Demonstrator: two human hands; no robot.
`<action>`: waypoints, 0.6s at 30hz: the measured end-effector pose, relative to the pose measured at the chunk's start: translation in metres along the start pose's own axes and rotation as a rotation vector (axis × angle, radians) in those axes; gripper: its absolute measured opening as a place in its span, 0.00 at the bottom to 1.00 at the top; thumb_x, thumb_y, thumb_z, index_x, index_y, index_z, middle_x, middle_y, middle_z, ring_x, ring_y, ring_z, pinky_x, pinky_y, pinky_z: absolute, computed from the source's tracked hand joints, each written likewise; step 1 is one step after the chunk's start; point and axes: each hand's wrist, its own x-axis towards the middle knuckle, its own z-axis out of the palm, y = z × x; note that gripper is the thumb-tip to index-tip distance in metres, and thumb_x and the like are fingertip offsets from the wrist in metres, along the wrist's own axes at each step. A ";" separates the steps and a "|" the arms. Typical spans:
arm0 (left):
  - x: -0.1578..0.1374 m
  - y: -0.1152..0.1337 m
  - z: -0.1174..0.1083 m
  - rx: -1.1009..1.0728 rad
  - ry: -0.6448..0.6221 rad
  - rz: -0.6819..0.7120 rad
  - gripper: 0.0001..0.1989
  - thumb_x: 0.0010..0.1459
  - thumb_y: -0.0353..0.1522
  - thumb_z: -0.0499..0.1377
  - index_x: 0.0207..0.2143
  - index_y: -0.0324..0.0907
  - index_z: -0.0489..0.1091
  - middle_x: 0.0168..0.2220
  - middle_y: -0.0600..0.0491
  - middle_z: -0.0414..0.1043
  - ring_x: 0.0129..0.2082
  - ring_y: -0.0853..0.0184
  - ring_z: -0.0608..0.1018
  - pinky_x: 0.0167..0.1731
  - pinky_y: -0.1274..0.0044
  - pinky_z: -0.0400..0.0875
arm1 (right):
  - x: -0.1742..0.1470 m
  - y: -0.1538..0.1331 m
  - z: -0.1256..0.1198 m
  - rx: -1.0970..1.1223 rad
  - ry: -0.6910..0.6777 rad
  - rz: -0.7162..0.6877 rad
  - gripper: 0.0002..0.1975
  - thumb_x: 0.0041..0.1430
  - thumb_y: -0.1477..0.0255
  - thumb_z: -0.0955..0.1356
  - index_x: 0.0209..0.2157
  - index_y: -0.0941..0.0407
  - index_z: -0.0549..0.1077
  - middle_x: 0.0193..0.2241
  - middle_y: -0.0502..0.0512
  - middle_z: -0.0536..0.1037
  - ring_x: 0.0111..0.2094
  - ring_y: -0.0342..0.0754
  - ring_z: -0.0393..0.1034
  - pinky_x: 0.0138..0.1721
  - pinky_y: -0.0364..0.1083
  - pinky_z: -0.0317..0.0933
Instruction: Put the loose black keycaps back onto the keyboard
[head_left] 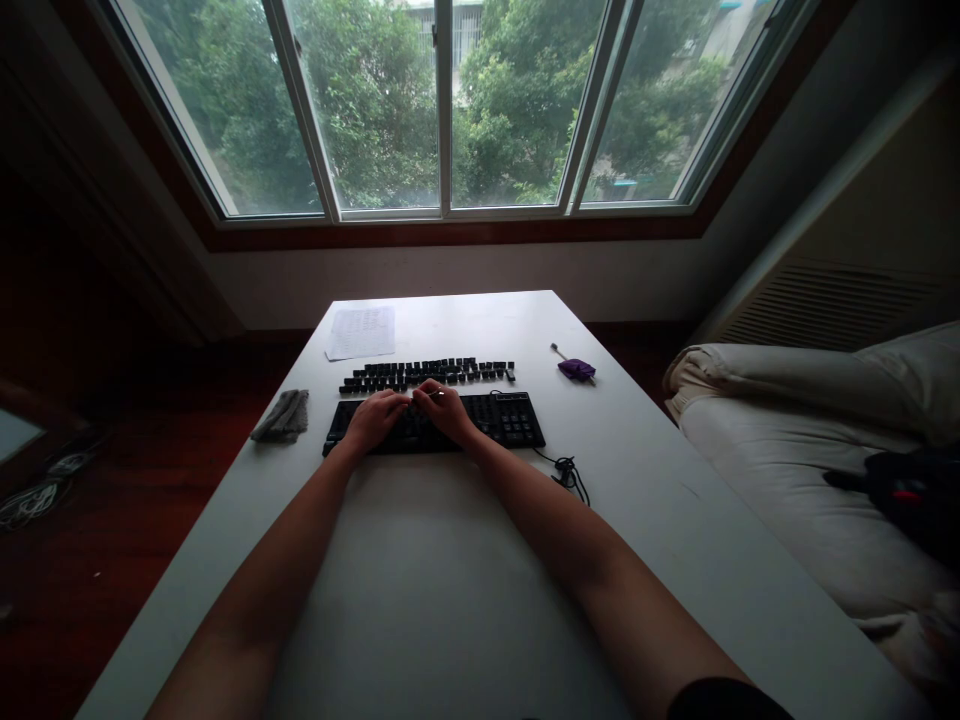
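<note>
A black keyboard (511, 422) lies across the white table (450, 560) in front of me. My left hand (376, 418) rests over its left half, fingers stretched forward and lying on it, the fingertips close to my other hand. Over the middle of the keyboard, my right hand (444, 410) is closed in a pinch around a small, thin, shiny thing (438, 393) too small to name. Loose black keycaps (420, 373) stand in rows just behind the keyboard. My hands hide the keys beneath them.
A grey cloth (283, 416) lies left of the keyboard, and a sheet of paper (363, 332) at the far left. Toward the right are a purple cloth-like bundle (577, 370) and a small brush (556, 350). A bundled black cable (568, 472) sits right of the keyboard. A sofa (757, 450) flanks the table.
</note>
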 end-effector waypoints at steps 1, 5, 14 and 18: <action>0.000 0.000 0.000 0.003 -0.003 0.000 0.14 0.67 0.39 0.54 0.47 0.49 0.77 0.40 0.51 0.76 0.42 0.61 0.77 0.43 0.71 0.70 | 0.000 0.000 0.000 0.003 0.000 0.007 0.18 0.62 0.54 0.66 0.32 0.55 0.73 0.26 0.50 0.76 0.27 0.44 0.70 0.31 0.42 0.61; 0.001 0.002 -0.001 0.014 -0.014 -0.017 0.14 0.67 0.40 0.53 0.45 0.49 0.77 0.41 0.50 0.76 0.43 0.60 0.76 0.44 0.70 0.69 | 0.000 0.001 0.002 0.008 0.006 0.035 0.18 0.62 0.53 0.65 0.32 0.55 0.72 0.24 0.49 0.75 0.26 0.44 0.69 0.30 0.42 0.61; 0.001 0.003 -0.002 0.015 -0.039 0.007 0.11 0.66 0.39 0.55 0.42 0.47 0.76 0.40 0.50 0.77 0.42 0.60 0.75 0.45 0.68 0.69 | 0.002 0.009 0.003 -0.005 0.038 0.022 0.18 0.63 0.55 0.65 0.32 0.55 0.72 0.24 0.48 0.75 0.26 0.43 0.68 0.30 0.41 0.61; 0.002 0.003 -0.002 0.031 -0.036 -0.015 0.12 0.66 0.39 0.54 0.42 0.45 0.75 0.40 0.50 0.77 0.41 0.60 0.75 0.43 0.69 0.68 | 0.002 0.006 0.003 0.011 0.030 0.037 0.19 0.62 0.53 0.65 0.33 0.55 0.73 0.24 0.49 0.75 0.26 0.44 0.69 0.30 0.41 0.61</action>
